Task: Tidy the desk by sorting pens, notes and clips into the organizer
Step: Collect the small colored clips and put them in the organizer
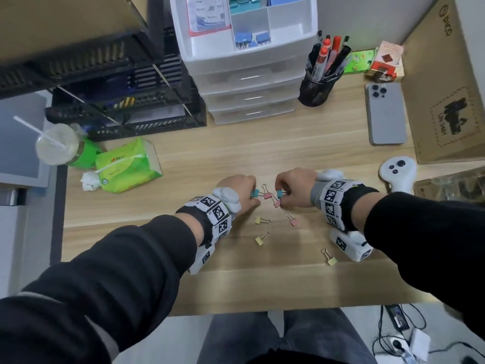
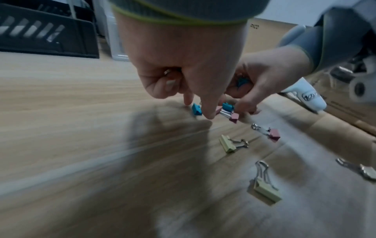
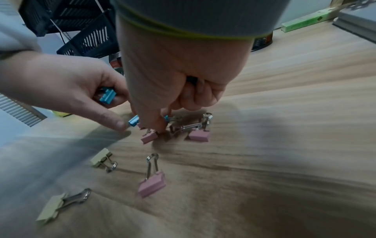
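Observation:
Small binder clips lie scattered mid-desk. My left hand [image 1: 240, 191] [image 2: 183, 64] pinches a teal clip [image 1: 254, 193] [image 2: 197, 109] [image 3: 107, 95], its other fingers curled. Close on the right, my right hand [image 1: 295, 186] [image 3: 173, 72] pinches another teal clip [image 1: 280, 193] [image 3: 134, 120] [image 2: 227, 106] and holds more teal in its palm. Pink clips [image 1: 267, 195] [image 3: 199, 135] lie between the hands, and one more pink clip [image 1: 294, 222] lies nearer me. Yellow clips [image 1: 259, 220] [image 2: 228, 145] rest nearer the front edge. The white drawer organizer [image 1: 246, 61] stands at the back.
A black pen cup [image 1: 316, 88] stands right of the organizer, with a phone [image 1: 385, 114] and a white controller [image 1: 396, 172] further right. Black trays [image 1: 126, 101], a green tissue pack [image 1: 126, 166] and a drink cup [image 1: 56, 148] crowd the left. A cardboard box [image 1: 451, 88] lines the right side.

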`<action>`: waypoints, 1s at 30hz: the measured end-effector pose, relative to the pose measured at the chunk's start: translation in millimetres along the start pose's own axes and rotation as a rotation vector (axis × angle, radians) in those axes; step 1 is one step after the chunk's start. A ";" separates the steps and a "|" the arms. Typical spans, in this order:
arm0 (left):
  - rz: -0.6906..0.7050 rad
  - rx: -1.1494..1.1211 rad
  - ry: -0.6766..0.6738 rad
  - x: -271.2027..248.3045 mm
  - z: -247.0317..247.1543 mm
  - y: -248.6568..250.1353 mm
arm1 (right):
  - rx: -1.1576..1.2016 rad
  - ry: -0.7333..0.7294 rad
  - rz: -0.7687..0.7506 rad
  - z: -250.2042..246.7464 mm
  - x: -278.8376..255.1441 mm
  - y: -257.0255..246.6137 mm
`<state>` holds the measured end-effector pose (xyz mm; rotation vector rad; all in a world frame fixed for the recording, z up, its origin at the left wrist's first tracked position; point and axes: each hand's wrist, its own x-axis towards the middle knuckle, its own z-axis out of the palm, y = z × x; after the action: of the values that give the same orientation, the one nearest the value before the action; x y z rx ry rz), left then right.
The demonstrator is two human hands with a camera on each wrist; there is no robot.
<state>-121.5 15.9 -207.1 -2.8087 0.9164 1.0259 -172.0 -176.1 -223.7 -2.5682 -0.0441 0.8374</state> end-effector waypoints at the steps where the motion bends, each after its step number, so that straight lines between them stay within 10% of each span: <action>1: 0.012 0.014 0.006 1.5 0.0 0.6 | 0.045 0.007 0.036 -0.7 -0.4 1.7; 9: 0.105 0.014 -0.017 9.3 -1.3 2.1 | 0.982 -0.076 0.465 -28.9 9.3 9.1; 14: 0.074 0.062 -0.051 10.6 -0.6 6.4 | 1.451 -0.189 0.460 -34.2 1.8 11.8; 30: 0.255 -0.127 0.195 -8.3 -76.9 47.2 | 1.616 -0.303 0.511 -44.9 1.9 -43.8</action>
<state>-106.7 -34.6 -133.3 -2.9971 1.3039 0.8701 -140.5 -153.9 -174.2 -0.9079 0.8461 0.8391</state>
